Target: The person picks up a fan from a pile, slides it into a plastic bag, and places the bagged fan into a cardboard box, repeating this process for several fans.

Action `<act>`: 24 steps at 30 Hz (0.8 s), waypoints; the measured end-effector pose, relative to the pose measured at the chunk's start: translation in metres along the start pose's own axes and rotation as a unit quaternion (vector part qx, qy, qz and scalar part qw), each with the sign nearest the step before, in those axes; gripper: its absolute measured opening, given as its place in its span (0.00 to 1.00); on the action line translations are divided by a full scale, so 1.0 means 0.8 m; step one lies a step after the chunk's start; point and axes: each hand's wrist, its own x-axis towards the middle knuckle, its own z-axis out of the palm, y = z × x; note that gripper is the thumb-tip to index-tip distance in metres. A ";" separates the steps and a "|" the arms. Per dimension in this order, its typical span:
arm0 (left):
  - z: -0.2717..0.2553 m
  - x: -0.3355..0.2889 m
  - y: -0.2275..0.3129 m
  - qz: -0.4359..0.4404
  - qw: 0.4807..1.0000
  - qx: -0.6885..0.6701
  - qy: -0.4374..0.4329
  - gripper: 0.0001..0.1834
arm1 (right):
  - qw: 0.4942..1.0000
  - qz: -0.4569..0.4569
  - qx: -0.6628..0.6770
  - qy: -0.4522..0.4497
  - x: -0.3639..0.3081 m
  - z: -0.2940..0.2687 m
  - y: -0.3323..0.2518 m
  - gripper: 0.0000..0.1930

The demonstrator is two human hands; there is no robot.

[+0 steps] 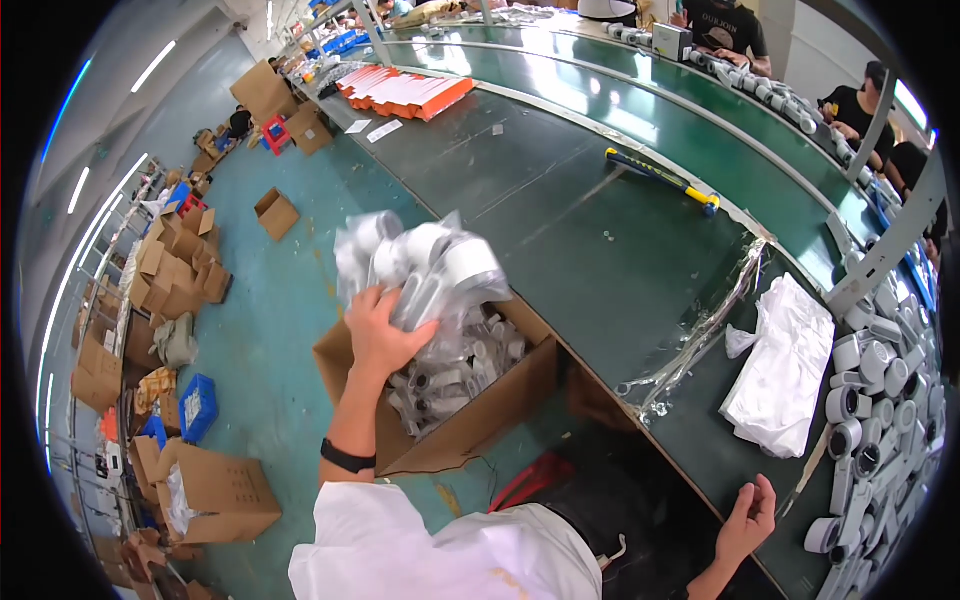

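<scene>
My left hand [385, 335] grips a bunch of white round-headed devices wrapped in clear plastic bags [435, 255], slightly smeared by motion. The bunch is held over an open cardboard box [480, 415] that contains several similar bagged pieces [450, 385]. At the table's near edge, lower right, my right hand [747, 520] is empty, its fingers apart and loosely bent. Beyond it on the table lies a stack of white plastic bags [782, 370]. A big pile of unbagged white devices with round heads and long arms [875, 435] spreads along the right side.
The dark table [560, 235] carries a yellow-black tool [665, 180], crumpled clear film [710, 325] and orange-white flat cartons [405, 92]. A metal post [890, 240] rises at the right. Cardboard boxes [215, 495] and a blue crate [198, 408] stand left. A co-worker [728, 35] sits across the conveyor.
</scene>
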 end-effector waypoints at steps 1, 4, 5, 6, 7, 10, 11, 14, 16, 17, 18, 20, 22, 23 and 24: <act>0.005 -0.021 -0.015 -0.003 1.000 0.002 -0.002 0.38 | 1.000 0.000 -0.001 -0.004 -0.001 0.001 -0.001 0.12; 0.042 -0.072 -0.052 -0.101 0.992 0.047 -0.059 0.40 | 1.000 -0.015 -0.018 0.013 -0.001 0.007 -0.002 0.11; 0.054 -0.083 -0.060 -0.173 0.977 0.036 -0.124 0.40 | 1.000 -0.014 -0.022 0.017 -0.002 0.007 -0.003 0.11; 0.066 -0.094 -0.067 -0.242 0.952 0.025 -0.187 0.41 | 0.999 -0.014 -0.026 0.022 -0.002 0.007 -0.003 0.11; 0.081 -0.103 -0.073 -0.244 0.951 0.023 -0.191 0.41 | 0.999 -0.014 -0.031 0.021 -0.001 0.006 -0.001 0.11; 0.125 -0.134 -0.109 -0.355 0.894 0.021 -0.272 0.44 | 0.999 -0.027 -0.035 0.022 -0.001 0.009 0.007 0.11; 0.137 -0.138 -0.115 -0.356 0.893 0.020 -0.276 0.44 | 0.999 -0.027 -0.037 0.027 -0.001 0.009 0.008 0.11; 0.165 -0.139 -0.125 -0.397 0.854 0.033 -0.334 0.46 | 0.998 -0.023 -0.039 0.040 0.001 0.010 0.010 0.11; 0.182 -0.134 -0.129 -0.393 0.808 0.108 -0.426 0.45 | 0.998 -0.019 -0.040 0.048 0.002 0.011 0.009 0.11; 0.190 -0.136 -0.131 -0.391 0.806 0.107 -0.431 0.45 | 0.997 -0.017 -0.050 0.056 0.002 0.012 0.008 0.10; 0.197 -0.141 -0.134 -0.398 0.801 0.122 -0.429 0.44 | 0.996 -0.016 -0.060 0.065 0.002 0.013 0.007 0.10; 0.212 -0.152 -0.143 -0.403 0.794 0.138 -0.434 0.44 | 0.995 -0.017 -0.072 0.065 0.004 0.014 0.006 0.10; 0.229 -0.161 -0.152 -0.424 0.787 0.151 -0.423 0.43 | 0.994 -0.018 -0.085 0.065 0.006 0.015 0.009 0.09; 0.239 -0.165 -0.155 -0.422 0.784 0.150 -0.429 0.43 | 0.993 -0.024 -0.090 0.074 0.007 0.015 0.011 0.09; 0.252 -0.171 -0.158 -0.433 0.782 0.149 -0.422 0.43 | 0.991 -0.030 -0.096 0.084 0.007 0.015 0.013 0.09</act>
